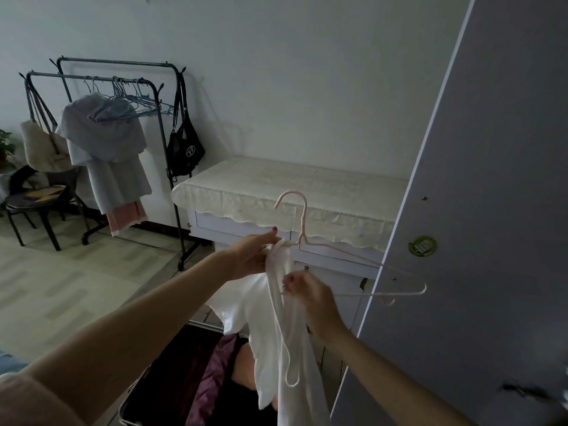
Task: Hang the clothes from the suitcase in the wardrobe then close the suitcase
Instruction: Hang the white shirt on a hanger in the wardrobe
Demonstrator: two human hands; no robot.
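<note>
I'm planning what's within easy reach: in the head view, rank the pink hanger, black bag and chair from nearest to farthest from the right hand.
1. pink hanger, at the right hand
2. black bag, hanging on the rack, up left
3. chair, far left

A plain white wall point(276, 72) backs the dim room, and the floor point(61, 287) is pale, laid in wood-look planks. At the left stands a black clothes rack point(116, 78) with empty hangers, a grey garment point(104, 139), a cream bag point(40, 146) and a black bag point(184, 149). A dark chair point(33, 204) sits beside it, a plant point(6, 146) at the edge. A white cabinet point(246, 229) under a cream lace cloth point(292, 192) stands against the wall.
</note>
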